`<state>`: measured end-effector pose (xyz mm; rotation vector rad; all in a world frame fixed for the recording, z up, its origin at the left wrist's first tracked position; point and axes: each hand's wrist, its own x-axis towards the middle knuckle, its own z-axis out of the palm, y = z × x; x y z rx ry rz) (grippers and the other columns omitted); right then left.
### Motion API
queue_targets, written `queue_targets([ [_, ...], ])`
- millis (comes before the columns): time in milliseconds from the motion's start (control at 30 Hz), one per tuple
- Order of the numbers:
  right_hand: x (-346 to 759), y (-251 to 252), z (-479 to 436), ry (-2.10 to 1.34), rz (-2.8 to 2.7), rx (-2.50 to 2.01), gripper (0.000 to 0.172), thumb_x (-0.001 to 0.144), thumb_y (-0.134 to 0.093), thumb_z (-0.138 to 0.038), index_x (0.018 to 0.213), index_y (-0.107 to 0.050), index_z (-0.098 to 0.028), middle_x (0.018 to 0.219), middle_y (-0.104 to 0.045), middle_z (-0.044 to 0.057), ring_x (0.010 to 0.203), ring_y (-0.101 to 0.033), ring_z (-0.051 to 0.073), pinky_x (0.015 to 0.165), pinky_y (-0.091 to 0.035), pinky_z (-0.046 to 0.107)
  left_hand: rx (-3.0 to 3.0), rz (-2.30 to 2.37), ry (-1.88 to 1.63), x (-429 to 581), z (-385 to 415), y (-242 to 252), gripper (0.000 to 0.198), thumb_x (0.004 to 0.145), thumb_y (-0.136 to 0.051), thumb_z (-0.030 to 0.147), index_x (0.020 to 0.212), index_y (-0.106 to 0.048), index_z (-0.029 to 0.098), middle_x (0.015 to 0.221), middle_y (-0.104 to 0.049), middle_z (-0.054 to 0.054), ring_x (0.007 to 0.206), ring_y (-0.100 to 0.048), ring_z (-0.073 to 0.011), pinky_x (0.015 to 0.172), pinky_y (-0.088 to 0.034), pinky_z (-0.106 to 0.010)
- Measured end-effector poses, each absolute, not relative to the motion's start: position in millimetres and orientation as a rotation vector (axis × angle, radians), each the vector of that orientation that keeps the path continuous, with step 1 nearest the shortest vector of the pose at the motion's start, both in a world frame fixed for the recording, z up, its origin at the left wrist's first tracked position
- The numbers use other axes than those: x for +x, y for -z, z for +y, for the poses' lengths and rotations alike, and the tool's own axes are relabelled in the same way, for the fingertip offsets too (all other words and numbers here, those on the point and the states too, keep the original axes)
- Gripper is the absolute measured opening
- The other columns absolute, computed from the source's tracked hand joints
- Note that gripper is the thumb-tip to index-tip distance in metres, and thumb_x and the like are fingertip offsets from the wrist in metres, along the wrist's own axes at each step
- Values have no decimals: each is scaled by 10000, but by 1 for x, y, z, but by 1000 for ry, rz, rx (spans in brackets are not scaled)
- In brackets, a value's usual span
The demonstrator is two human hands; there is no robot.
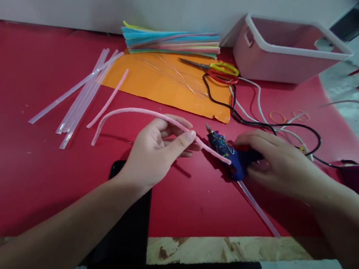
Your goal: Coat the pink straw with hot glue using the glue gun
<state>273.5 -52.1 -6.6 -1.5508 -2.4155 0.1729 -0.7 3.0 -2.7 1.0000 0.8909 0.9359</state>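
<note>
Between the thumb and fingers of my left hand (156, 151) is a long pink pipe cleaner (140, 110), bent downward at its far left end. Its right end passes in front of a dark blue glue gun (236, 163); whether they touch I cannot tell. My right hand (281, 163) is wrapped round the glue gun's handle, the nozzle pointing away from me. A clear glue stick (258, 209) sticks out of the gun's rear. Beyond my left hand, a shorter pink pipe cleaner (108, 98) lies on the red table (179, 209).
Several glue sticks (80, 94) lie at left. An orange envelope (150, 81) bears scissors (221, 71) and thin clear strips, with a pipe cleaner bundle (172, 42) behind. A pink bin (270, 63) stands back right. Cables (290, 123) trail near my right hand; a black phone-like object (133, 221) lies under my left forearm.
</note>
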Motion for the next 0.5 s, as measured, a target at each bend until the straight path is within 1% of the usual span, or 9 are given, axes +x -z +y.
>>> queue_targets([
  [67, 277, 6, -53, -193, -2262, -1619, 366, 755, -636, -109, 1100, -644, -229, 1059, -760, 123, 930, -741, 298, 789, -604, 406, 1040, 922, -930, -1, 3, 3, 164, 872, -788, 235, 933, -640, 195, 801, -761, 1, 657, -761, -131, 609, -610, -203],
  [100, 280, 6, -54, -277, -2133, -1635, 338, 778, -659, -143, 1104, -654, -228, 1035, -769, 117, 861, -737, 275, 733, -595, 382, 1054, 931, -928, 0, 3, 3, 168, 869, -789, 236, 933, -639, 197, 803, -758, 2, 648, -762, -135, 597, -611, -205],
  [167, 286, 3, -54, -587, -1845, -1561, 230, 838, -655, -218, 1066, -685, -223, 967, -787, 105, 649, -686, 208, 582, -551, 343, 1065, 923, -928, 0, 3, 4, 163, 867, -783, 211, 928, -633, 199, 788, -750, 9, 641, -765, -138, 585, -616, -202],
  [233, 289, -1, -53, -932, -1646, -1390, 127, 881, -610, -249, 928, -720, -208, 860, -797, 106, 478, -593, 160, 448, -482, 320, 1063, 889, -927, 0, 3, 3, 146, 876, -760, 172, 920, -624, 199, 761, -743, 14, 645, -772, -140, 598, -629, -200],
  [300, 288, -6, -51, -1183, -1611, -1264, 153, 873, -630, -303, 804, -721, -202, 743, -789, 106, 409, -557, 155, 374, -435, 305, 1069, 856, -919, 0, 2, 3, 133, 889, -740, 152, 918, -619, 198, 742, -743, 11, 643, -774, -142, 610, -641, -205],
  [367, 282, -10, -50, -1327, -1594, -1232, 198, 861, -667, -395, 808, -704, -208, 680, -784, 100, 364, -542, 158, 324, -402, 289, 1083, 845, -907, -1, 0, 1, 131, 895, -741, 164, 924, -617, 196, 741, -744, 6, 645, -777, -150, 614, -652, -217],
  [400, 280, -11, -49, -1369, -1589, -1222, 250, 863, -664, -458, 827, -690, -212, 661, -781, 97, 337, -524, 157, 301, -385, 284, 1091, 844, -899, -1, 0, 1, 137, 896, -747, 177, 931, -615, 196, 746, -744, 3, 654, -782, -158, 617, -658, -226],
  [433, 277, -12, -48, -1372, -1618, -1215, 309, 876, -640, -519, 838, -676, -214, 642, -774, 94, 312, -508, 154, 283, -370, 280, 1098, 842, -892, -2, -1, 1, 145, 898, -752, 192, 939, -613, 197, 751, -745, 2, 667, -788, -167, 623, -663, -235],
  [500, 276, -12, -47, -1122, -1808, -1269, 453, 934, -517, -610, 785, -672, -211, 574, -738, 80, 274, -477, 146, 271, -361, 273, 1107, 835, -879, -3, -2, 0, 155, 903, -754, 215, 954, -608, 200, 757, -744, 2, 696, -799, -181, 637, -672, -246],
])
